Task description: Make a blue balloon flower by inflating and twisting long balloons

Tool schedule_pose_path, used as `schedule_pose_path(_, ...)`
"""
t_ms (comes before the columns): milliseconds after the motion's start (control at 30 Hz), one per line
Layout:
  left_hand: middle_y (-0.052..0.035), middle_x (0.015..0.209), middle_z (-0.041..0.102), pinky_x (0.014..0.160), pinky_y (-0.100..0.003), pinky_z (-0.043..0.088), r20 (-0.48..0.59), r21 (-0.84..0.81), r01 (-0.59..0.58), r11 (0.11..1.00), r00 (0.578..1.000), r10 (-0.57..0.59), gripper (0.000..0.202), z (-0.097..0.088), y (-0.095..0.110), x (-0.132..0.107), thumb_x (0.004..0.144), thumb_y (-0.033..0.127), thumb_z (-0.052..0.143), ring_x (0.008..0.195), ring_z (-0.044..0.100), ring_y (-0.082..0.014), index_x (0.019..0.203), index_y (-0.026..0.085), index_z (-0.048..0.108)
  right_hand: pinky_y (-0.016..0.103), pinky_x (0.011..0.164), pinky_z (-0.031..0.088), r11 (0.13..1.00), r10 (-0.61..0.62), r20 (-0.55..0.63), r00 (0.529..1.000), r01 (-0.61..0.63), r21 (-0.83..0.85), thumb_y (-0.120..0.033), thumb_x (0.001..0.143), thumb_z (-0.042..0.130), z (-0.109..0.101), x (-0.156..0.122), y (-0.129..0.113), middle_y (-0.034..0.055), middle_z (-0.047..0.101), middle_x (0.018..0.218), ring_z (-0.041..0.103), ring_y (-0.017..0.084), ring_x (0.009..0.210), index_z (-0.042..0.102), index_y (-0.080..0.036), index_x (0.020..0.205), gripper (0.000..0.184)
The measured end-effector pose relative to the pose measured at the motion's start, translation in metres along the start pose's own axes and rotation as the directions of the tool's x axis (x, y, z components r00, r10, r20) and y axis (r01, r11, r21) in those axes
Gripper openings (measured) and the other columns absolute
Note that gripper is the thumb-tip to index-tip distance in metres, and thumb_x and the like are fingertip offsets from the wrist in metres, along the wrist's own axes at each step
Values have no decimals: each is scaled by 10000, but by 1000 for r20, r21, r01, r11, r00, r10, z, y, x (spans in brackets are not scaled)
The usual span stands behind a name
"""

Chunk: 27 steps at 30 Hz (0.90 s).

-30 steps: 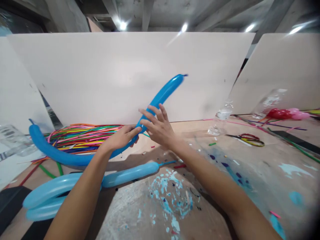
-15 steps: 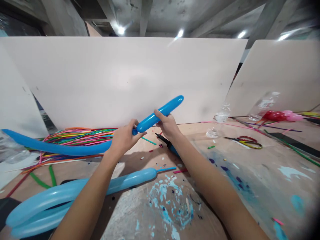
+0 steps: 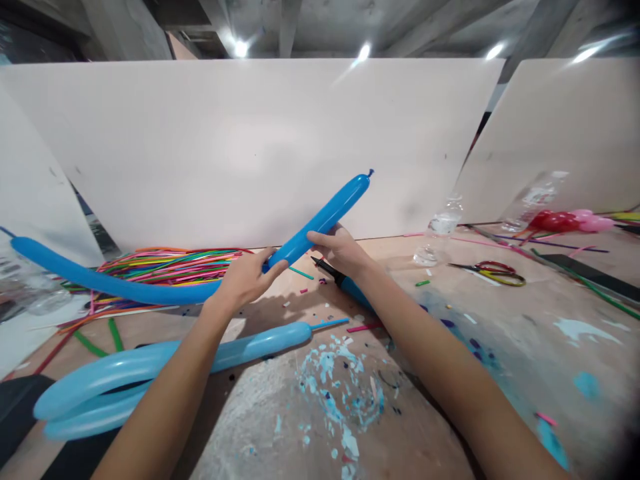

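Observation:
A long dark blue modelling balloon stretches across both hands, tilted up to the right, with a small knot at its upper right tip. My left hand is wrapped round its middle, hiding that stretch. From there the balloon runs left over the table to a thin uninflated tail. My right hand grips the right section from below, thumb on the near side. Under my right wrist lies a blue-and-black balloon pump. A light blue balloon, bent double at the left, rests partly behind my left forearm.
Many uninflated balloons lie in a colourful bundle at the back left. To the right are scissors, a clear bottle, another bottle and red and pink balloons. A white board stands behind.
The right section of the dark blue balloon has tilted up more steeply, and its knot now shows. My right hand still grips it, and the left section's tail has come into view.

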<state>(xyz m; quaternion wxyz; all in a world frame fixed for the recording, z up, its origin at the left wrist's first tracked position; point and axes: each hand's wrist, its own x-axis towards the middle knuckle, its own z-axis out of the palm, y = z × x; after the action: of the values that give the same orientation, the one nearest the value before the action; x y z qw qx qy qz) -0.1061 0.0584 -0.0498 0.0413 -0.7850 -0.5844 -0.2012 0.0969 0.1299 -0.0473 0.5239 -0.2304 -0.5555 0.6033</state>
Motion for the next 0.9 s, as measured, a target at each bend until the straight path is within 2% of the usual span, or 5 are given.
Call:
schedule_pose_path(100,-94,903,712,673,-303,409,-14,-1,10,1000,1000,-10,553,-1,2,-1,923,616,309,817,663,-259,1147,200,596,337,770,476,987,26,62,998,-35,156,-299,563,845,1,-4,-4,-12,656,868,611,179,856,594,-220,910,436)
schedule_pose_path(233,-70,837,710,631,-287,402,-106,28,76,997,992,-72,588,-3,3,-2,822,676,481,766,669,-264,1179,214,551,287,634,434,991,83,-53,995,-76,111,-407,618,824,4,-5,-5,-22,617,751,575,145,712,587,-196,774,354)
schedule_pose_path(433,-84,866,716,657,-299,409,-147,29,77,997,986,-72,551,-5,4,-3,888,635,378,816,677,-271,1187,209,560,289,741,471,956,49,4,999,-48,289,-233,565,831,6,-5,-2,-29,630,789,589,147,787,560,-201,760,335)
schedule_pose_path(633,-49,833,708,604,-276,384,-144,42,89,995,986,-82,528,-4,9,-3,827,638,505,748,676,-253,1176,242,524,269,630,425,972,129,-56,990,-115,207,-368,599,822,10,-6,-2,-40,592,712,559,143,701,530,-207,757,369)
schedule_pose_path(900,-72,873,714,653,-301,409,-113,49,62,997,992,-56,592,-2,11,-4,856,673,414,798,676,-271,1228,225,523,325,772,486,967,75,-9,997,-71,246,-179,561,699,8,-5,-2,5,681,832,603,180,820,576,-188,764,237)
